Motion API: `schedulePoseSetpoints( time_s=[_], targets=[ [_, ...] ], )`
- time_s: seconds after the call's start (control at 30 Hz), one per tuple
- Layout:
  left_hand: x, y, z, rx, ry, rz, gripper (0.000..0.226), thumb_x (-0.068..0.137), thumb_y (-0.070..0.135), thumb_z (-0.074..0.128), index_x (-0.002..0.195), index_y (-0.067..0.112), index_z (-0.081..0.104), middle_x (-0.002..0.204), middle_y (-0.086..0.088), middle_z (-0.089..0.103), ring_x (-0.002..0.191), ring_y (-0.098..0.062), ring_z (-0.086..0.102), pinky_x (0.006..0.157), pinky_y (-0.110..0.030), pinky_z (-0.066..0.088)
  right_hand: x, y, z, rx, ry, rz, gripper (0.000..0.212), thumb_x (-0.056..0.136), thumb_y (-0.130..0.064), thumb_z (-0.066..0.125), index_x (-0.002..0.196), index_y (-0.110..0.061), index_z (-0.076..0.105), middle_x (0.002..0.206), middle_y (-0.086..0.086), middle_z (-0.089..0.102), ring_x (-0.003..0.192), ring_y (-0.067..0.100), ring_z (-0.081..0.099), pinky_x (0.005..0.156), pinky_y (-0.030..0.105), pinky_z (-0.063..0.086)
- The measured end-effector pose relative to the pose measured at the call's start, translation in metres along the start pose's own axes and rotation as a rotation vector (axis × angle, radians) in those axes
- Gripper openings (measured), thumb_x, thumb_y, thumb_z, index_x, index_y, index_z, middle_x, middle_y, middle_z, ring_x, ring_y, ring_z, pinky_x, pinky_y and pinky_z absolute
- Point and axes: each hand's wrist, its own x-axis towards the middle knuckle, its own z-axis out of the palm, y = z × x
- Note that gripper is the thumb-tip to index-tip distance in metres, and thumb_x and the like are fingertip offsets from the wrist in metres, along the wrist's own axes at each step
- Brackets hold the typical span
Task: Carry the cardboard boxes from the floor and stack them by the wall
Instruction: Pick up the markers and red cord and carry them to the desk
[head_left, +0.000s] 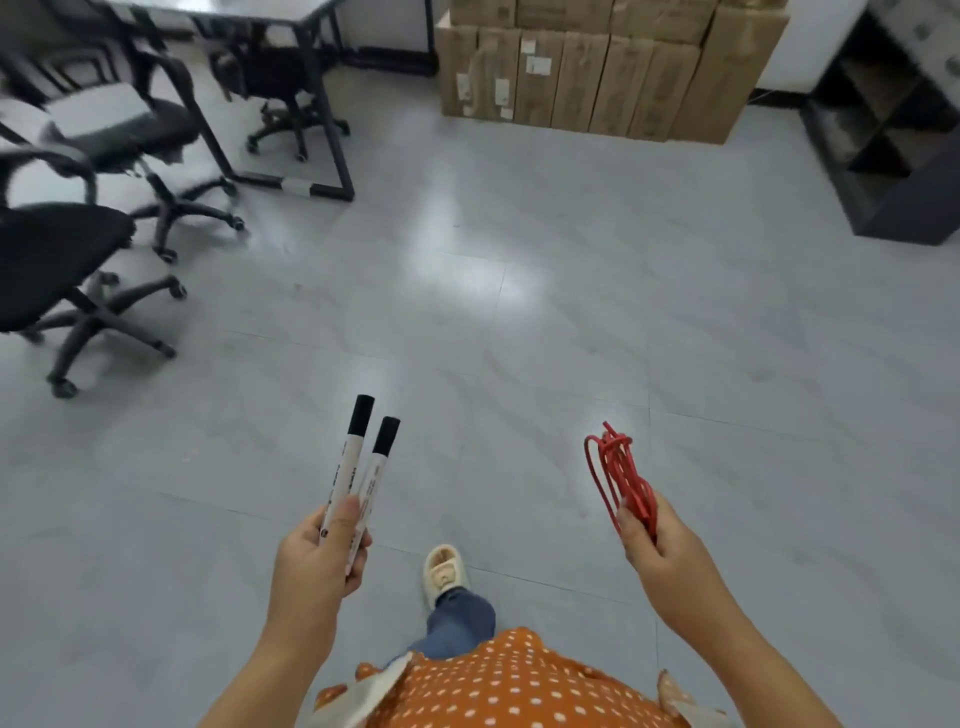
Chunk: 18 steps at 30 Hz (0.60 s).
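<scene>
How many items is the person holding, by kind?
Markers, black-capped, in the left hand: 2
Red cord bundle, in the right hand: 1
Total: 3

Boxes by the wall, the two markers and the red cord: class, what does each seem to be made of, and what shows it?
Boxes: brown cardboard, matte, with pasted paper labels. Markers in the left hand: probably smooth white plastic barrels, black caps, printed lettering. Red cord in the right hand: bendy, slightly glossy, likely plastic or rubber coated; its core is hidden.
</scene>
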Motion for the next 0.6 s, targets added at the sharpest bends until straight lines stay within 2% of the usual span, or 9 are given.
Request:
schedulePoseSetpoints(
  time_s=[0.17, 0.3, 0.33, 0.43, 0.6],
  targets=[
    [0.111, 0.07, 0.0, -0.027, -0.01, 0.062, 0.044, 0.08, 0.044, 0.057, 0.078, 0.001, 0.057, 0.051, 0.003, 0.048, 0.041, -0.005, 0.038, 0.037, -0.016, 0.032, 0.106, -0.068, 0.029, 0.036, 0.047, -0.036, 0.01, 0.099, -0.025, 0.046, 0.094, -0.025, 0.055, 0.06, -0.003, 0.046, 0.047, 0.003, 0.038, 0.046, 0.017, 0.035],
    [0.173, 0.097, -0.003, -0.042, 0.014, 0.062, 0.047, 0.077, 0.047, 0.058, 0.079, 0.0, 0.057, 0.053, 0.003, 0.048, 0.042, -0.005, 0.038, 0.037, -0.016, 0.032, 0.17, -0.103, 0.046, 0.074, -0.004, -0.008, 0.011, 0.098, -0.027, 0.046, 0.096, -0.023, 0.056, 0.063, 0.0, 0.049, 0.058, 0.013, 0.045, 0.058, 0.031, 0.045],
    [0.186, 0.102, -0.003, -0.041, 0.018, 0.064, 0.047, 0.077, 0.047, 0.058, 0.077, 0.001, 0.056, 0.052, 0.003, 0.048, 0.042, -0.006, 0.038, 0.037, -0.016, 0.031, 0.185, -0.109, 0.049, 0.071, -0.013, -0.009, 0.012, 0.098, -0.028, 0.046, 0.098, -0.023, 0.057, 0.064, -0.001, 0.05, 0.059, 0.012, 0.046, 0.058, 0.03, 0.046],
    [0.228, 0.111, 0.0, -0.045, 0.044, 0.045, 0.049, 0.075, 0.048, 0.058, 0.078, -0.001, 0.056, 0.054, 0.002, 0.048, 0.043, -0.007, 0.038, 0.037, -0.017, 0.031, 0.235, -0.123, 0.058, 0.05, -0.033, 0.008, 0.016, 0.098, -0.028, 0.046, 0.105, -0.019, 0.056, 0.069, -0.004, 0.055, 0.062, 0.008, 0.051, 0.054, 0.015, 0.044],
    [0.311, 0.125, 0.021, -0.052, 0.074, 0.018, 0.046, 0.08, 0.045, 0.057, 0.076, 0.0, 0.056, 0.052, 0.002, 0.048, 0.042, -0.006, 0.038, 0.037, -0.016, 0.031, 0.333, -0.148, 0.068, 0.048, -0.05, 0.043, 0.014, 0.098, -0.03, 0.045, 0.107, -0.023, 0.053, 0.08, -0.004, 0.06, 0.074, 0.012, 0.06, 0.056, 0.016, 0.049]
  ],
)
